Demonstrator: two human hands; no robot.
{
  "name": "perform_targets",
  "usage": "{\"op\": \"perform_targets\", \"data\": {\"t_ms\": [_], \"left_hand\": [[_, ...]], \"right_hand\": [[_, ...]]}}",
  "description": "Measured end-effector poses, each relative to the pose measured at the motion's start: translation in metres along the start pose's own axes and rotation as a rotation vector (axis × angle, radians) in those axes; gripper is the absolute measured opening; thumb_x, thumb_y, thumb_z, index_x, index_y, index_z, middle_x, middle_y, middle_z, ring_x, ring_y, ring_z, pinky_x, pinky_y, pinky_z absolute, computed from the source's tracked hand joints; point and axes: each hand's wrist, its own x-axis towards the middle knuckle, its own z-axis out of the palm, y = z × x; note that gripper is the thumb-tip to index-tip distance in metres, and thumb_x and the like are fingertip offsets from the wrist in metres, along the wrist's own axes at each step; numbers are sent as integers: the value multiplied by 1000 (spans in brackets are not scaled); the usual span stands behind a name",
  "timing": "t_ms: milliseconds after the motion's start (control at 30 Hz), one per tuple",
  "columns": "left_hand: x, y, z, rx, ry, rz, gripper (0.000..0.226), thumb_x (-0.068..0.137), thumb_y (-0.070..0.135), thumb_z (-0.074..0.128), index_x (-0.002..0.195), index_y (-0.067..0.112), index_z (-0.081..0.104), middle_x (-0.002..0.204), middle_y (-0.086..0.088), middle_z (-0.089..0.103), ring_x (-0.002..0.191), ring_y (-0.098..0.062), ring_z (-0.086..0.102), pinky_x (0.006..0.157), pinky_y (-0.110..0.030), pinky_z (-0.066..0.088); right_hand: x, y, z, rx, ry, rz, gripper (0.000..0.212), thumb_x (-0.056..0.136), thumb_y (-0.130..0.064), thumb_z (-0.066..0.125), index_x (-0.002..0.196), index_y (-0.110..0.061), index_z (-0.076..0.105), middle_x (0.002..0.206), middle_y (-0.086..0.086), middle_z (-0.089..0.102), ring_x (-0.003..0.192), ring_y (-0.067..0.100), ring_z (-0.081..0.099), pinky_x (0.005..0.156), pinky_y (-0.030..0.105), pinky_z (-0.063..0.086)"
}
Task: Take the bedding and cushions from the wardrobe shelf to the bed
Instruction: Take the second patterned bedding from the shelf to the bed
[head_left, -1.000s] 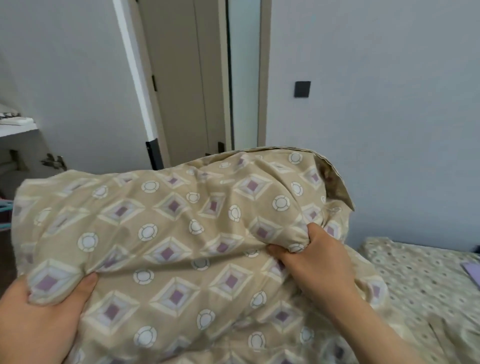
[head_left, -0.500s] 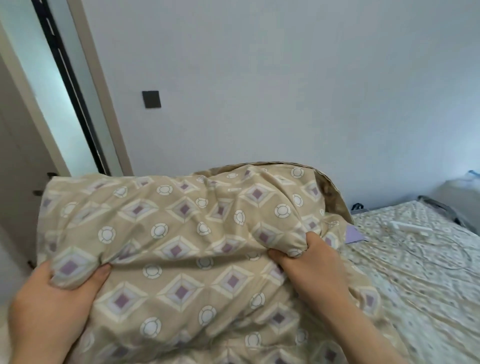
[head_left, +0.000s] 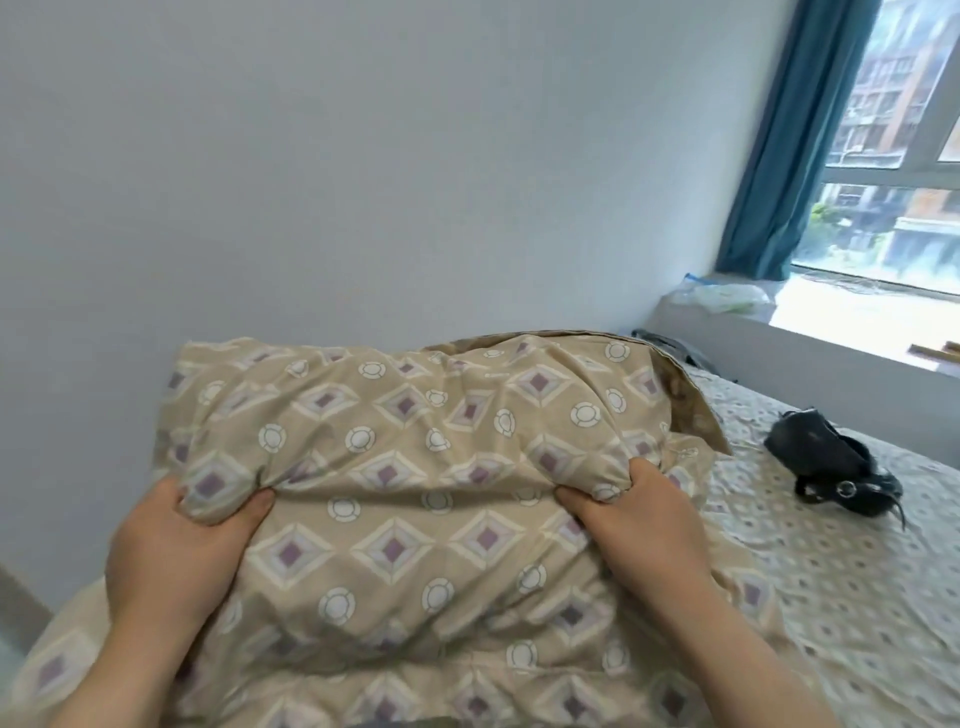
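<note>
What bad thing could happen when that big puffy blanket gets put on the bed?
The blanket might land on the black bag lying on the bed and bury it. It is bulky, and the left hand and right hand only pinch folds, so part could slip down and drag.

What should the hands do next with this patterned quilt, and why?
Probably carry it forward and lower it onto the bed. Both the left hand and right hand grip the bundled quilt, the bed lies just ahead, and a black bag sits to the right, so set it clear of that.
</note>
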Motion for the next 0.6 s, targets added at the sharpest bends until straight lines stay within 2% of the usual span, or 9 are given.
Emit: {"op": "perform_targets", "data": {"t_ms": [133, 267, 333, 433, 600], "left_hand": [[77, 9, 99, -93, -150, 74, 50, 55, 63, 66, 83, 21, 60, 78, -2, 62, 80, -35, 60, 64, -38, 42], [146, 34, 209, -176, -307, 208, 53, 57, 62, 66, 86, 18, 62, 83, -6, 65, 82, -35, 61, 64, -37, 41], [167, 49, 261, -217, -409, 253, 50, 60, 60, 68, 87, 18, 61, 81, 0, 61, 83, -34, 61, 65, -35, 39], [173, 69, 316, -247, -503, 302, 49, 60, 60, 68, 88, 20, 60, 81, 6, 56, 84, -31, 60, 65, -34, 37], [141, 104, 394, -350, -664, 371, 44, 61, 59, 69, 88, 25, 58, 81, 10, 56, 76, -21, 54, 65, -32, 38]], "right_hand": [[55, 13, 32, -32, 95, 136, 59, 50, -80, 58, 84, -33, 53, 79, -11, 62, 82, 23, 62, 66, 36, 48], [103, 29, 52, -76, 253, 279, 58, 51, -78, 60, 87, -33, 55, 80, -8, 64, 83, 26, 63, 66, 37, 49], [120, 39, 56, -102, 313, 365, 58, 51, -79, 60, 84, -32, 54, 75, -12, 58, 78, 24, 61, 65, 37, 49], [129, 55, 52, -124, 376, 446, 53, 52, -79, 61, 78, -34, 49, 70, -18, 52, 70, 19, 56, 60, 35, 44], [121, 101, 35, -188, 488, 593, 53, 54, -78, 61, 77, -32, 50, 73, -16, 56, 68, 17, 55, 56, 33, 42]]}}
